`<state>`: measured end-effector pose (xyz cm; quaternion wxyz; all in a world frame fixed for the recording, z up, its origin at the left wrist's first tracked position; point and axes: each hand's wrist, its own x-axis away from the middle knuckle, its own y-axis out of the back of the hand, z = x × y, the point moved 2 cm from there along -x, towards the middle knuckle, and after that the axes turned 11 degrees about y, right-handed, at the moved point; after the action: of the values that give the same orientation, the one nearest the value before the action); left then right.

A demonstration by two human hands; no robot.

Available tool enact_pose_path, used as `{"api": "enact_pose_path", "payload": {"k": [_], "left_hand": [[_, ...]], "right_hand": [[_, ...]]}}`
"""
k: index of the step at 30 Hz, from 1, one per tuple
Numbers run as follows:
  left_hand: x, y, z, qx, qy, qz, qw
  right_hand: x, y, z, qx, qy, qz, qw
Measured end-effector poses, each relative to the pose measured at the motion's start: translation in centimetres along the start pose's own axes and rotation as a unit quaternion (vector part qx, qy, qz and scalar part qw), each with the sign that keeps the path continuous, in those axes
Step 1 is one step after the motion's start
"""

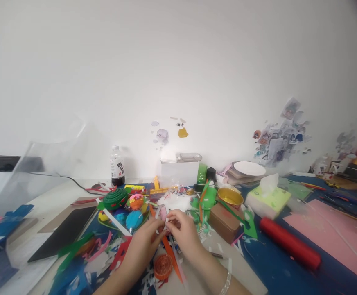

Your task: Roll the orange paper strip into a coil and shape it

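Close together at the middle of the table, my left hand (149, 233) and my right hand (183, 229) pinch a small pale loop (163, 213), pinkish on its inner side. It looks like a bent strip, but its exact kind is unclear. Fingers of both hands are closed around its lower edge and partly hide it. Below the hands lie an orange strip (171, 256) and a ribbed orange coil (163, 266). Left of them, a green plate (106, 223) bears a green domed coil (115, 198), a blue coil (134, 220) and other coloured coils.
Paper scraps (97, 262) litter the table around my forearms. To the right are a brown box (226, 223), a gold bowl (230, 197), a tissue pack (269, 198) and a red roll (290, 242). A bottle (117, 166) and a white box (179, 173) stand by the wall.
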<state>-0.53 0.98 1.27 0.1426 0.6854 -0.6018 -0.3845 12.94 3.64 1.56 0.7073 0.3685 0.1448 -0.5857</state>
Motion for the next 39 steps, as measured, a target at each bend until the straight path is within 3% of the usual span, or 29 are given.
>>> {"api": "enact_pose_path", "payload": {"k": [9, 16, 20, 23, 26, 31, 35, 39], "left_hand": [[-0.3, -0.4, 0.6, 0.043, 0.048, 0.013, 0.998], [-0.7, 1.2, 0.8, 0.101, 0.105, -0.051, 0.988], [-0.7, 1.4, 0.5, 0.111, 0.123, -0.064, 0.984], [-0.5, 1.4, 0.3, 0.12, 0.141, -0.073, 0.98], [-0.3, 1.4, 0.3, 0.126, 0.163, -0.077, 0.975], [-0.1, 1.1, 0.4, 0.132, 0.194, 0.003, 0.972], [-0.2, 0.7, 0.3, 0.134, 0.185, 0.022, 0.973], [-0.2, 0.5, 0.3, 0.14, 0.182, 0.04, 0.972]], "right_hand": [[-0.3, 0.2, -0.4, 0.02, 0.012, -0.006, 1.0], [0.2, -0.7, 0.3, 0.02, 0.06, 0.089, 0.994], [0.4, -0.2, 1.4, 0.092, 0.094, 0.104, 0.986], [0.6, 0.6, 2.3, 0.173, 0.123, 0.119, 0.97], [1.2, 0.7, 2.8, 0.239, 0.126, 0.198, 0.942], [2.2, 0.3, 3.1, 0.313, 0.167, 0.277, 0.893], [2.1, 0.2, 3.0, 0.276, 0.079, 0.287, 0.914], [1.6, 0.1, 1.5, 0.153, -0.04, 0.199, 0.967]]}}
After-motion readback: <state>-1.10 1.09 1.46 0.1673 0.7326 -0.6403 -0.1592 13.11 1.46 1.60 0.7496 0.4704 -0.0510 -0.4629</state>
